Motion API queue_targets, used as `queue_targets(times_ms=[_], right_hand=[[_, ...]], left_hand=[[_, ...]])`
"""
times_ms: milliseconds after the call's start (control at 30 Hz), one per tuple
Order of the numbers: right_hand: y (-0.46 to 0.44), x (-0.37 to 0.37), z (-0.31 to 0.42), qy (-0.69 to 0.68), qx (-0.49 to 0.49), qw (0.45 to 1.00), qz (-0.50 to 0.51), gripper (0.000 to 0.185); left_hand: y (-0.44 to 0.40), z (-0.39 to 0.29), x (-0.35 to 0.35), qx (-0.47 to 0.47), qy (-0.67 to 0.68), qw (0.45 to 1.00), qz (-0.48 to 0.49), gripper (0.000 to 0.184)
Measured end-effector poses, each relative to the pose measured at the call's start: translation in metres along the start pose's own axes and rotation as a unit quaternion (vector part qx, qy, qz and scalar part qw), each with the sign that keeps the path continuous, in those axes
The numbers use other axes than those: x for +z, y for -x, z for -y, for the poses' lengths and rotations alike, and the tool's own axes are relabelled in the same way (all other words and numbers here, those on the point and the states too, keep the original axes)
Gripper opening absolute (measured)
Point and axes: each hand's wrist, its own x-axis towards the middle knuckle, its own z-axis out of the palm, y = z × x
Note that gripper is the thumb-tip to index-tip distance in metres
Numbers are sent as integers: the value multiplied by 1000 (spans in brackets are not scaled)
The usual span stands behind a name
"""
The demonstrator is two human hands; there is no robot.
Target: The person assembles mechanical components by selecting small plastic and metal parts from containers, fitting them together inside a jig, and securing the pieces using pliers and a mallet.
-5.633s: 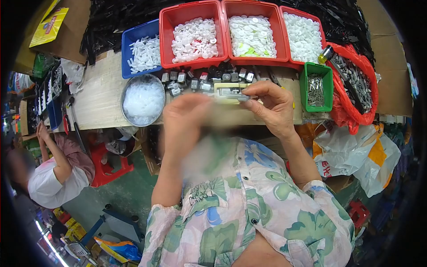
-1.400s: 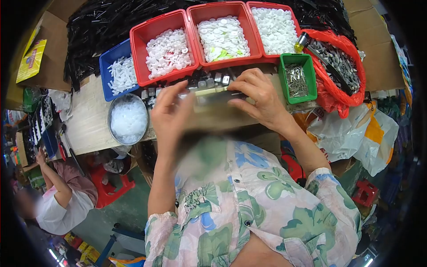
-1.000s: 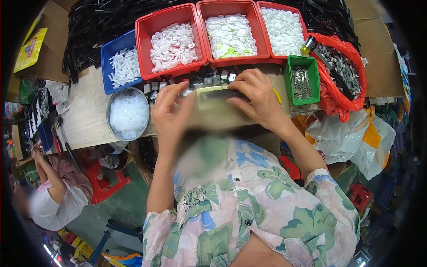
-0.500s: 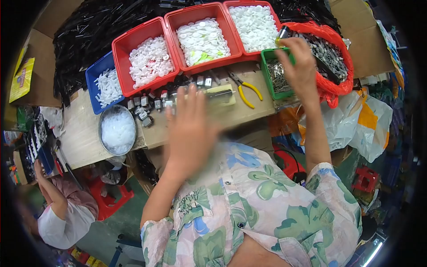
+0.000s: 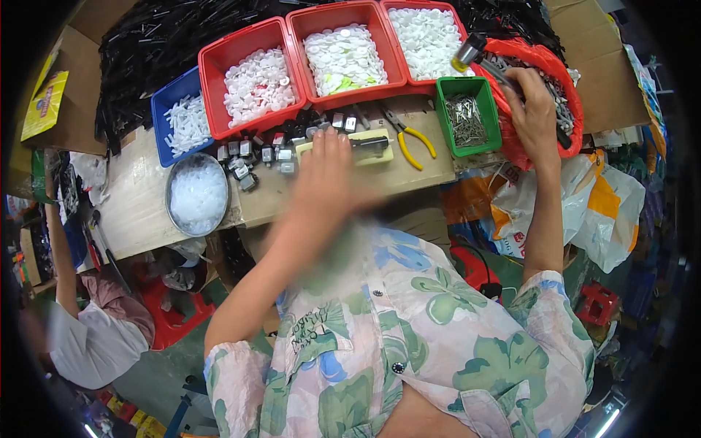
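My right hand [image 5: 534, 109] is closed around the handle of a hammer [image 5: 467, 52] at the right, above the red plastic bag. The hammer has a dark, metallic head with a yellow face, and its black handle slants down over the bag. Smeared by motion, my left hand [image 5: 325, 175] reaches over the bench with its fingers stretched out. Its fingertips overlap the left part of a cream block [image 5: 385, 151], on which a black elongated part [image 5: 371, 144] lies. Whether they touch the block I cannot tell. Small metal-and-black pieces [image 5: 244, 150] lie left of these fingers.
Yellow-handled pliers [image 5: 415, 150] lie right of the block. A green bin [image 5: 467, 117] holds metal pins; red bins [image 5: 248, 120] and a blue bin [image 5: 164, 150] hold white parts. A metal bowl [image 5: 197, 196] stands left. Another person [image 5: 95, 336] sits at the far left.
My right hand has moved right with the hammer, whose handle now shows slanting over the bag. My left hand stays near the block, slightly further right. The other person's arm has reached further forward.
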Motion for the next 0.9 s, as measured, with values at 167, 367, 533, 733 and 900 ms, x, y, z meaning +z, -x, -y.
queue_targets(times_ms=[167, 367, 533, 733, 900], right_hand=[[27, 6, 79, -219, -27, 962, 162, 18], [34, 6, 110, -164, -117, 969, 146, 26], [45, -4, 118, -188, -80, 979, -18, 38], [48, 7, 119, -91, -116, 987, 70, 41], [62, 23, 115, -13, -117, 979, 163, 37]], left_hand=[[1, 8, 18, 40, -99, 994, -39, 94], [0, 6, 17, 43, -93, 993, -57, 93], [-2, 2, 15, 25, -58, 996, -69, 92], [-1, 4, 15, 47, -76, 993, -78, 93], [-2, 2, 15, 40, -60, 994, -79, 94]])
